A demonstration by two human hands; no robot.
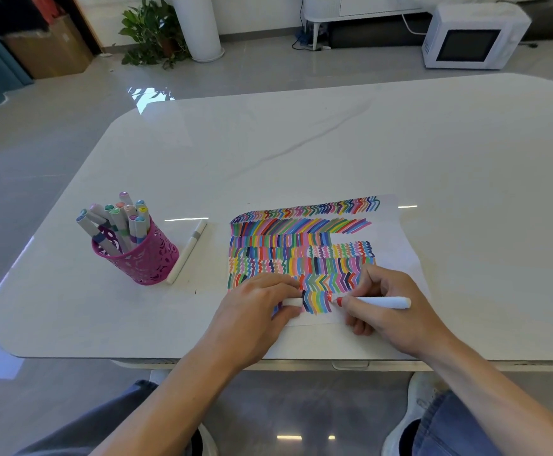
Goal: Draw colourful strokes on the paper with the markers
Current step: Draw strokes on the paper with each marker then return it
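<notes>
A white sheet of paper (397, 238) lies on the table, covered with rows of colourful strokes. My right hand (390, 304) grips a white marker (380, 302) with a red tip that touches the paper at the end of the bottom row. My left hand (255, 311) rests on the paper's lower left part and holds a small white marker cap (293, 302) between its fingers. A pink perforated cup (143, 258) with several capped markers stands to the left.
One loose white marker (187, 251) lies on the white table (334, 143) between the cup and the paper. The table's front edge runs just below my hands. On the floor beyond are a plant, a white cylinder and a microwave.
</notes>
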